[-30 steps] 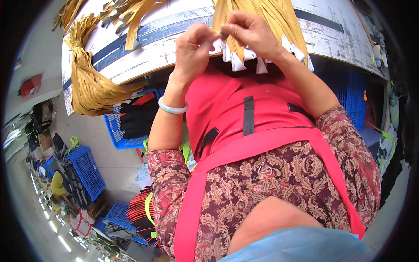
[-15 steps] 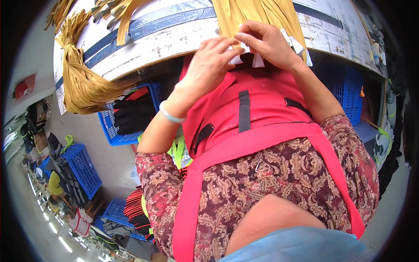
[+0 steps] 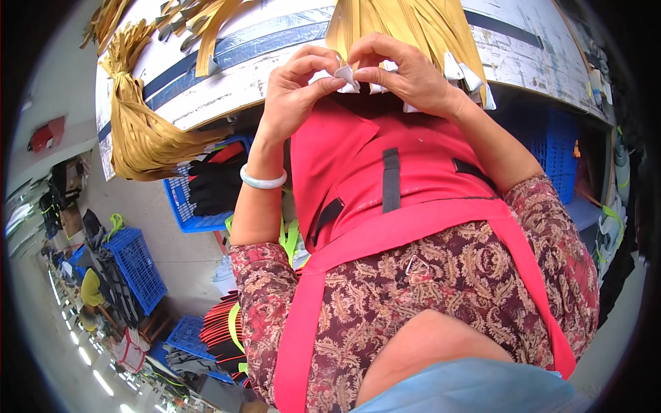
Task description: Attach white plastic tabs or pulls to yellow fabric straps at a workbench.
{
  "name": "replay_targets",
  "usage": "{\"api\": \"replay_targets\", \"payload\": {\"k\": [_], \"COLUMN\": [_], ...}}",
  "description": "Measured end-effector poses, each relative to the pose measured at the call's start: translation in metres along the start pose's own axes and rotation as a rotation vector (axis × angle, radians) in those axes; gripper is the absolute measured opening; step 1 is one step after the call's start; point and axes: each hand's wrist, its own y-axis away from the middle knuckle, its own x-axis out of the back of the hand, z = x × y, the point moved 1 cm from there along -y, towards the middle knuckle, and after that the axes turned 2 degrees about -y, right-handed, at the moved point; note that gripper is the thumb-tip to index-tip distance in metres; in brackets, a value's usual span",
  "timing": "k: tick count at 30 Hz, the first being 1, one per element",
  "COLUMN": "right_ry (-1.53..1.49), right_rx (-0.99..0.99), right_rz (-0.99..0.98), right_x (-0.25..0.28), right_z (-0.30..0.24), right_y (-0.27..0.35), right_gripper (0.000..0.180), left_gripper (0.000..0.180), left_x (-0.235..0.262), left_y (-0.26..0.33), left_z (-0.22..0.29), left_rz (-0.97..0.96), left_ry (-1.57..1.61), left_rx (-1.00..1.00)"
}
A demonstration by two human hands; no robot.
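My left hand [image 3: 301, 81] and my right hand [image 3: 407, 72] meet at the table's near edge. Between their fingertips, both pinch a small white tab [image 3: 348, 74] at the end of a mustard-yellow strap. A wide bundle of such yellow straps [image 3: 403, 31] lies flat on the table and runs away from me. Other white end tabs [image 3: 463, 72] hang over the edge to the right of my right hand. My right hand covers part of the bundle's near end.
The table [image 3: 241, 86] has a worn white top with dark tape bands. A tied bunch of yellow straps [image 3: 141, 134] droops off its left corner. Beneath stand a blue crate [image 3: 180, 199] with black cloth and another blue crate [image 3: 556, 155]. More blue baskets [image 3: 138, 265] stand at lower left.
My left hand has moved left, and its thumb and forefinger now pinch a white tab. My right hand has shifted slightly left and lower, meeting it at that tab.
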Motion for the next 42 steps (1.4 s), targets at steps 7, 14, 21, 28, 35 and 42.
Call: {"api": "replay_targets", "payload": {"k": [7,14,21,28,35,42], "right_ry": [-0.063,-0.206,0.284,-0.103,-0.278,-0.150], "right_rx": [-0.072,-0.182,0.065,0.024,-0.192,-0.066], "right_rz": [-0.167,-0.126,0.189,0.141,-0.026,0.246], "right_x": [0.006,0.004,-0.004,-0.006,-0.002,0.035], "right_z": [-0.006,-0.007,0.009,0.028,0.013,0.021], "right_y": [-0.012,-0.020,-0.034,-0.022,-0.022,-0.020], "right_gripper": [0.014,0.018,0.022,0.011,0.021,0.021], "left_gripper": [0.007,0.007,0.004,0.011,0.004,0.005], "left_x": [0.003,-0.010,-0.031,-0.020,-0.005,0.043], "left_y": [0.002,-0.005,-0.008,-0.005,0.004,0.005], "left_z": [0.000,-0.002,-0.010,0.013,-0.009,0.024], "left_rz": [-0.031,0.153,0.477,0.400,0.229,0.636], "left_ry": [0.166,0.156,-0.685,-0.199,-0.316,-0.159], "left_rx": [0.068,0.093,-0.377,-0.084,-0.081,-0.226]}}
